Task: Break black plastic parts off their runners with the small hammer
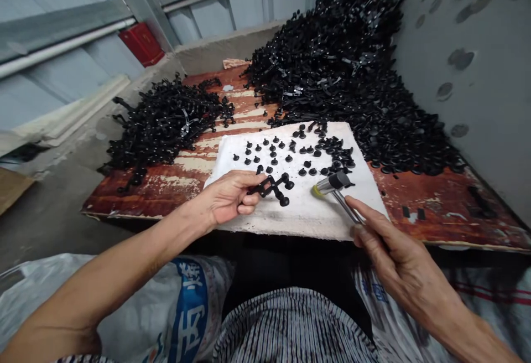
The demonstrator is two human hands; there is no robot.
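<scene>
My left hand [232,197] pinches a black plastic part with several arms ending in round knobs [274,186], held just above a white board [236,224]. In my right hand [385,241] is the metal handle of a small mallet [332,183], its head silver with a black face and a yellow-green end. The mallet head hangs over the board, to the right of the black part and apart from it. Many small black round pegs [288,158] stand on the board, spread out on its left side and crowded together on its right.
A big heap of black parts [323,47] fills the back right of the worn red table [157,186]. A smaller heap [161,119] lies at the left. A red box [141,43] is by the metal wall. A printed sack [191,307] sits below the table's front edge.
</scene>
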